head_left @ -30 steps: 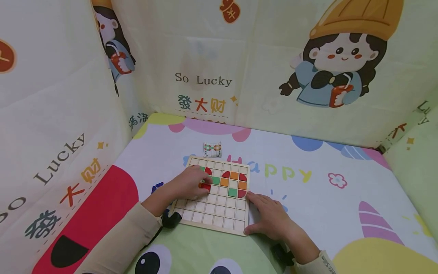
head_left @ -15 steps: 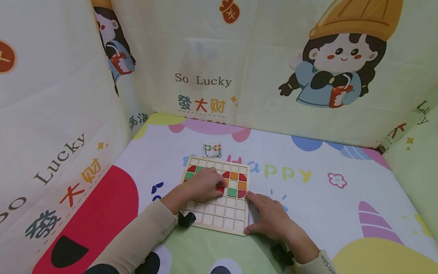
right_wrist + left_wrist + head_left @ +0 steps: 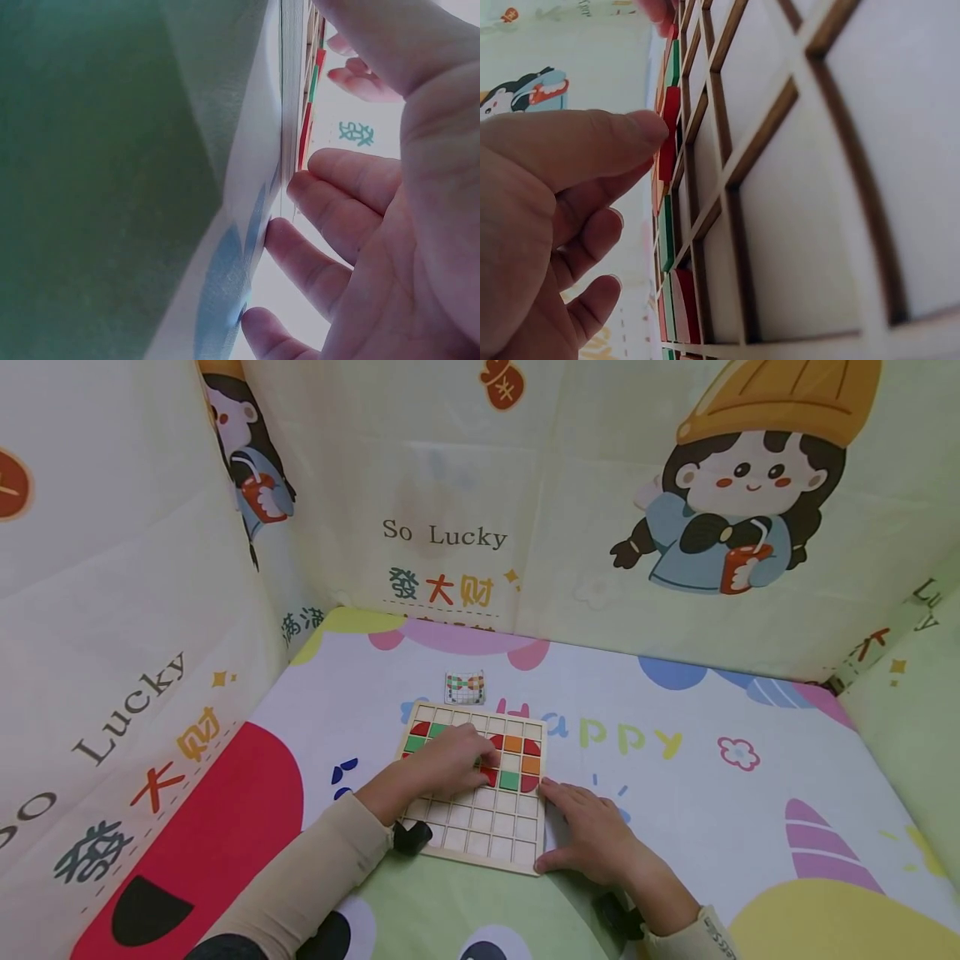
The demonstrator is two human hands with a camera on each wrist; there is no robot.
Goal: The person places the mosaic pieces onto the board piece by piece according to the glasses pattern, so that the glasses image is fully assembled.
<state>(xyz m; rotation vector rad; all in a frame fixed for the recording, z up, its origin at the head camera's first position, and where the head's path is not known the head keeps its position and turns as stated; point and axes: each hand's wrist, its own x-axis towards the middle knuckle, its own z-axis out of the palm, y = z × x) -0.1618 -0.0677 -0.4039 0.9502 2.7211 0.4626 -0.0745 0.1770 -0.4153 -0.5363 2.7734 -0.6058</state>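
A wooden grid board lies on the cloth, with red, green and orange tiles in its upper cells. My left hand reaches over it and pinches a red tile at a cell right of the middle. In the left wrist view, the thumb lies on this tile and the other fingers are bent behind. My right hand rests against the board's right edge, its fingers extended and its thumb at the near corner. A green tile sits just right of the pinched one. The left hand hides several middle cells.
A small printed pattern card lies beyond the board's far edge. Several loose blue pieces lie left of the board, partly behind the left forearm. Patterned cloth walls enclose the table at the back and sides.
My left hand has moved right across the board, from the left group of tiles to a cell right of the middle, then nearly stopped. The right hand has stayed at the edge.
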